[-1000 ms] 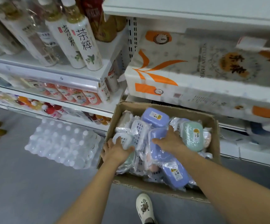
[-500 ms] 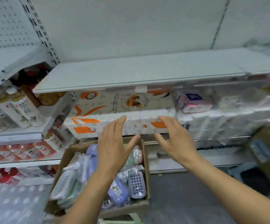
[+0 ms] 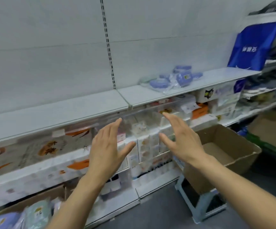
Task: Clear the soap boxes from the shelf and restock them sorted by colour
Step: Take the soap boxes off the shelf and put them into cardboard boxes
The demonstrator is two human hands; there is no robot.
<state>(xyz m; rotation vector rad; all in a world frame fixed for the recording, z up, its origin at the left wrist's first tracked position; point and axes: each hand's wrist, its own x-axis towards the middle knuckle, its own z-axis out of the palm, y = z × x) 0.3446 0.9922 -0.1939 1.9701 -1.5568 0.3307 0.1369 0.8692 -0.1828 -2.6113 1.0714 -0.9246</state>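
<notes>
Several blue soap boxes (image 3: 177, 77) in clear wrap lie in a loose pile on the white shelf (image 3: 78, 108), towards its right part. My left hand (image 3: 108, 146) and my right hand (image 3: 181, 139) are raised in front of the shelf's edge, palms facing each other, fingers straight, holding nothing. A cardboard box (image 3: 54, 194) at the bottom left holds more wrapped soap boxes, one blue (image 3: 1, 221) and one pale green (image 3: 37, 212).
An open cardboard box (image 3: 243, 146) stands on a pale blue step stool (image 3: 200, 209) at the right. Packs of tissue paper (image 3: 35, 156) fill the shelf below. A blue bag (image 3: 256, 45) hangs at the upper right. Grey floor lies beneath.
Both hands left the soap boxes in the carton and rose empty. The view swung up and right, bringing the blue pile on the shelf and the second carton into sight.
</notes>
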